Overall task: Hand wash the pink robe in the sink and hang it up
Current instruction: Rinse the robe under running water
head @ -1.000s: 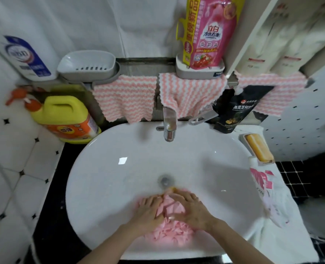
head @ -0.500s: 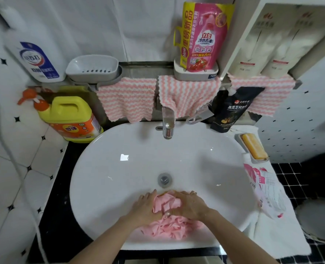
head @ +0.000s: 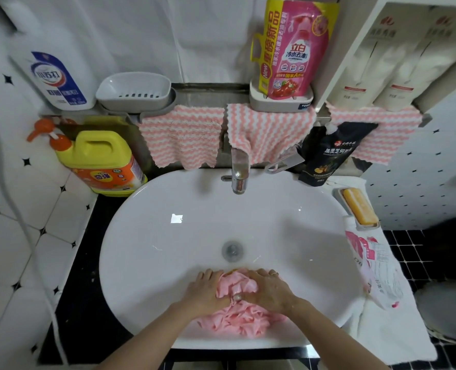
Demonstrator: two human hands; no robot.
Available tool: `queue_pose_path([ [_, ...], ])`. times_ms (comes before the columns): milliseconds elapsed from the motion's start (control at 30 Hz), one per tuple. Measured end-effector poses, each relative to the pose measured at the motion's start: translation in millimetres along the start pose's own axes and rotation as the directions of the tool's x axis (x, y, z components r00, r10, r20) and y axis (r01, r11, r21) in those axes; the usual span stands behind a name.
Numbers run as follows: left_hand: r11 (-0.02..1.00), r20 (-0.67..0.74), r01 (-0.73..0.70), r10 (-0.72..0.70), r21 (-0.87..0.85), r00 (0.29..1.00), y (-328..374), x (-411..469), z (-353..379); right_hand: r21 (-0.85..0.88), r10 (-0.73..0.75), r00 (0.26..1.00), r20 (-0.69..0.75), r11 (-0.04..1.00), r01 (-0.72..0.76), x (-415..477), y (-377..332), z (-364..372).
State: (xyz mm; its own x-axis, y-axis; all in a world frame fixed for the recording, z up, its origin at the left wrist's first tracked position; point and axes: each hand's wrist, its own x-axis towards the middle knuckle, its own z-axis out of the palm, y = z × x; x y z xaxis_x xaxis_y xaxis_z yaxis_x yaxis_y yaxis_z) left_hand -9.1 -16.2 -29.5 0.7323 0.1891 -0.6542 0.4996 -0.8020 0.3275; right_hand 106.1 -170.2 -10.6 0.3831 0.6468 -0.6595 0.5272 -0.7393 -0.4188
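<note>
Pink robe [head: 236, 285] bunched higher, hands [head: 205, 291] [head: 268, 291] gripping it

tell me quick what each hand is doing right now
left hand: closed, gripping the bunched pink robe
right hand: closed, gripping the same robe, low in the sink

Both arms [head: 152, 340] reach forward side by side, and the left hand [head: 208, 289] and the right hand [head: 268, 289] sit close together, fingers bent, squeezing the pink robe [head: 234, 319].
</note>
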Motion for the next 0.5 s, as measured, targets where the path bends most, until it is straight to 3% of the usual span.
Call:
queue_pose_path([
  [500, 1.000, 0.009, 0.000, 0.000, 0.015, 1.000, -2.1, 3.0, 1.2, -0.026, -0.014, 1.000, -0.007, 1.000, 0.014, 2.1, 1.8, 1.4],
])
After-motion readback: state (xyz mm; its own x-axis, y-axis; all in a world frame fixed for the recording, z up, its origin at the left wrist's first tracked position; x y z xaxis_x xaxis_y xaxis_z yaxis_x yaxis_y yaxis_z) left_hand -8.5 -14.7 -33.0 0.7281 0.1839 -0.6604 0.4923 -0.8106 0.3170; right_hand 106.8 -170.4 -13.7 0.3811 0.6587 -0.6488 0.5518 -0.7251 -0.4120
